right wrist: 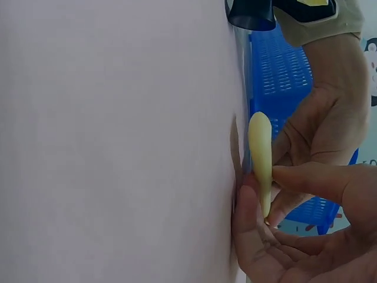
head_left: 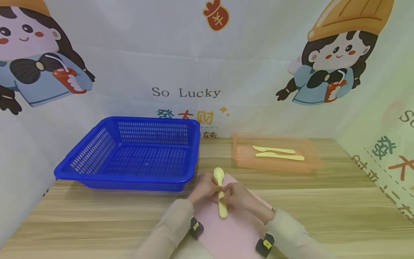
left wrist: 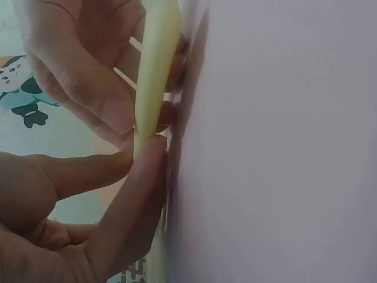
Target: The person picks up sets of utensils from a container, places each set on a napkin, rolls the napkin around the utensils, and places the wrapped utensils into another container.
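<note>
The yellow spoon (head_left: 221,194) is just above the pink sheet (head_left: 229,233), bowl (head_left: 219,174) toward the far edge of the table (head_left: 326,212). Fingers of the left hand (head_left: 205,187) pinch it nearer the bowl; the right hand's (head_left: 240,199) pinch the handle (head_left: 222,211) lower down.

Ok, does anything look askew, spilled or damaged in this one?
Nothing looks spilled or damaged. Only the pink sheet looks askew, its right edge running diagonally across the grain of the table. Above it, the left hand and right hand pinch the yellow spoon.
</note>
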`<state>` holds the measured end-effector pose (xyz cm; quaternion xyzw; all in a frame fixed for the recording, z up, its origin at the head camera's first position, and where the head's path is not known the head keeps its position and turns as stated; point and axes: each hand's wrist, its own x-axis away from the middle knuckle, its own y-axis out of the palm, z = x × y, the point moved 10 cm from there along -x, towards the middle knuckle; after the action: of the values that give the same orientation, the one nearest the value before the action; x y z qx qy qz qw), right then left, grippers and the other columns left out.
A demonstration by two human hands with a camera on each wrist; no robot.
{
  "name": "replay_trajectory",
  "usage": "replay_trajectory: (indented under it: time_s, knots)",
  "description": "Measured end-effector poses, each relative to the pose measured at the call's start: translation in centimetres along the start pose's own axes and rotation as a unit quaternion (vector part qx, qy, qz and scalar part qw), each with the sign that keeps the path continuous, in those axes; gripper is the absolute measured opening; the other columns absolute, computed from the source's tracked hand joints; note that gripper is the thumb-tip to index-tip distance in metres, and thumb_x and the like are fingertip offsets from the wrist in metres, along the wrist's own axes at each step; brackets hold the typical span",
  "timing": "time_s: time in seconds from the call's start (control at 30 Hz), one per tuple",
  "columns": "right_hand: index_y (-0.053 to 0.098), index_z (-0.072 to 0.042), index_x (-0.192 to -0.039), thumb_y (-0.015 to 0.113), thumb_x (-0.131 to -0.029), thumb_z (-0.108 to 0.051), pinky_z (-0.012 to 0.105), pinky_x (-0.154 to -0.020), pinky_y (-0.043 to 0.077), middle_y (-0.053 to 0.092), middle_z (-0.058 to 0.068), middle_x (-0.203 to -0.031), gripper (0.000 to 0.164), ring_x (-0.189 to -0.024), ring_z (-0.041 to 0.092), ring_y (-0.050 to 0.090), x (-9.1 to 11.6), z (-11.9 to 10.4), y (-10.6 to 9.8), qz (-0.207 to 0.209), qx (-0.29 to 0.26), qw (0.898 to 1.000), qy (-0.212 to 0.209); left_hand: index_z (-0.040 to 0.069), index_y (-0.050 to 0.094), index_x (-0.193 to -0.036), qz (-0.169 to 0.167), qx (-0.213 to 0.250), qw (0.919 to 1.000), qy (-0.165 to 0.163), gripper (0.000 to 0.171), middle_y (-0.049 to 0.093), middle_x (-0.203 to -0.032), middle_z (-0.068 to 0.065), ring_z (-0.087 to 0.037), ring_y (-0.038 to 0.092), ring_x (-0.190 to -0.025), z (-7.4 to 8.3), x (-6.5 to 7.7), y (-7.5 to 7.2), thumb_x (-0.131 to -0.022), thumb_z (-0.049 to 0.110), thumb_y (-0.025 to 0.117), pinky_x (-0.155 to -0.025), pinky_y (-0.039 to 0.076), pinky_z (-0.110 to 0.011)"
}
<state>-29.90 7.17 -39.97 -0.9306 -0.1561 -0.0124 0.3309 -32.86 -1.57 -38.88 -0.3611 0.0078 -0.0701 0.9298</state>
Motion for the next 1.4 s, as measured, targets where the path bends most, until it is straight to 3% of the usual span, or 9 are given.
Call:
replay_trajectory:
  time_s: [0.47, 0.53, 0.63, 0.7, 0.77, 0.87, 1.1, 1.33, 1.4]
  knots:
    - [0.056, 0.011, -0.101, 0.066, -0.074, -0.004, 0.02, -0.046, 0.042, 0.06, 0.006, -0.065, 0.032, -0.051, 0.011, 0.052, -0.1, -0.8, -0.1, 0.004, 0.061, 0.998, -0.012, -0.004, 0.059, -0.058, -0.012, -0.023, 0.9996, 0.003, 0.017, 0.058, -0.051, -0.01, -0.017, 0.059, -0.044, 0.6, -0.6, 0.7, -0.068, 0.001, 0.072, -0.038, 0.043, -0.017]
    - [0.055, 0.01, -0.102, 0.067, -0.073, -0.003, 0.021, -0.046, 0.043, 0.06, 0.007, -0.067, 0.033, -0.051, 0.011, 0.052, -0.1, -0.9, -0.1, 0.006, 0.065, 0.998, -0.015, 0.001, 0.058, -0.054, 0.0, -0.056, 0.9982, 0.021, 0.021, 0.055, -0.048, -0.004, -0.013, 0.055, -0.043, -1.3, -2.7, 2.2, -0.065, 0.007, 0.075, -0.04, 0.042, -0.016]
    - [0.054, 0.009, -0.104, 0.068, -0.071, -0.002, 0.022, -0.049, 0.045, 0.06, 0.009, -0.072, 0.037, -0.055, 0.012, 0.053, -0.1, -1.0, -0.2, 0.007, 0.073, 0.997, -0.015, 0.003, 0.056, -0.053, -0.006, -0.086, 0.9961, 0.015, 0.024, 0.054, -0.049, -0.003, -0.012, 0.053, -0.045, -1.6, -3.2, 2.5, -0.061, 0.009, 0.078, -0.045, 0.044, -0.019]
    - [0.054, 0.009, -0.105, 0.069, -0.07, -0.001, 0.022, -0.051, 0.047, 0.061, 0.009, -0.074, 0.039, -0.057, 0.013, 0.054, 0.0, -0.9, -0.1, 0.004, 0.076, 0.997, -0.011, 0.004, 0.053, -0.053, -0.014, -0.106, 0.9941, 0.02, 0.027, 0.051, -0.051, -0.002, -0.013, 0.049, -0.049, -1.3, -3.0, 2.4, -0.059, 0.01, 0.079, -0.047, 0.041, -0.019]
    - [0.053, 0.009, -0.106, 0.069, -0.069, -0.001, 0.023, -0.053, 0.047, 0.06, 0.01, -0.076, 0.041, -0.06, 0.014, 0.054, 0.1, -0.9, -0.1, 0.001, 0.084, 0.996, -0.009, 0.002, 0.051, -0.055, -0.04, -0.114, 0.9926, 0.009, 0.028, 0.049, -0.053, -0.003, -0.015, 0.048, -0.05, 1.0, -0.6, 0.9, -0.06, 0.007, 0.078, -0.046, 0.04, -0.02]
    - [0.053, 0.011, -0.105, 0.069, -0.068, -0.002, 0.024, -0.054, 0.048, 0.06, 0.011, -0.077, 0.042, -0.062, 0.016, 0.055, 0.2, -1.0, -0.1, 0.0, 0.096, 0.995, -0.019, 0.006, 0.046, -0.055, -0.057, -0.134, 0.9892, 0.02, 0.032, 0.043, -0.055, -0.001, -0.014, 0.042, -0.052, 1.8, 0.4, 0.6, -0.06, 0.008, 0.078, -0.045, 0.034, -0.02]
    - [0.051, 0.012, -0.108, 0.07, -0.069, -0.006, 0.024, -0.054, 0.047, 0.06, 0.01, -0.074, 0.047, -0.062, 0.016, 0.054, 0.8, -1.0, 0.6, -0.03, 0.096, 0.994, -0.029, 0.005, 0.048, -0.054, -0.096, -0.147, 0.984, 0.032, 0.031, 0.043, -0.053, 0.0, -0.014, 0.041, -0.055, 1.4, 0.7, 1.5, -0.062, 0.011, 0.078, -0.049, 0.035, -0.02]
    - [0.053, 0.0, -0.082, 0.079, -0.059, -0.012, 0.023, -0.052, 0.04, 0.051, 0.002, -0.066, 0.037, -0.06, 0.013, 0.045, 1.5, -1.9, 1.3, -0.062, 0.108, 0.989, -0.076, 0.006, 0.049, -0.052, -0.103, -0.137, 0.9843, 0.041, 0.03, 0.043, -0.051, 0.002, -0.012, 0.04, -0.052, 1.4, 0.7, 1.6, -0.064, 0.012, 0.076, -0.044, 0.031, -0.018]
    - [0.053, 0.0, -0.085, 0.08, -0.058, -0.012, 0.024, -0.053, 0.04, 0.05, 0.002, -0.067, 0.041, -0.062, 0.013, 0.045, 1.6, -2.1, 1.5, -0.07, 0.116, 0.987, -0.084, 0.006, 0.05, -0.052, -0.105, -0.144, 0.9829, 0.046, 0.029, 0.043, -0.052, 0.002, -0.012, 0.041, -0.053, 1.4, 0.7, 1.7, -0.065, 0.014, 0.076, -0.046, 0.032, -0.018]
